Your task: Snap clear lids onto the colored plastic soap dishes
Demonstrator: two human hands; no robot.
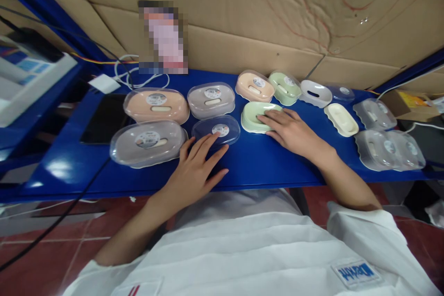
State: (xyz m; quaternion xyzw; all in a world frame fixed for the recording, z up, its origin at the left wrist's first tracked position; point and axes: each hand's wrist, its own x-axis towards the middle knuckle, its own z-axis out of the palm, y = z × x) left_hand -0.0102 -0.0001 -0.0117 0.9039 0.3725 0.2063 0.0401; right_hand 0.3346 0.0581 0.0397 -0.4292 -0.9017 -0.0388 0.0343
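My left hand (194,171) is spread, its fingertips on a clear plastic lid (231,129) with a round label, lying on the blue table. Just left of that hand stands a grey soap dish (149,141) under a clear lid. My right hand (291,132) rests its fingers in and over a light green soap dish (251,118) without a lid; its fingers are stretched, not wrapped around it. Behind the lid is another lidded grey soap dish (211,101), with a lidded peach soap dish (156,106) to its left.
Behind my right hand stand lidded peach (246,85) and green (284,87) dishes and a white dish (317,95). A cream insert (342,120) and several lidded dishes (376,150) lie to the right. A black tablet (104,120) and white cable (138,84) are at left; cardboard (222,23) lines the back.
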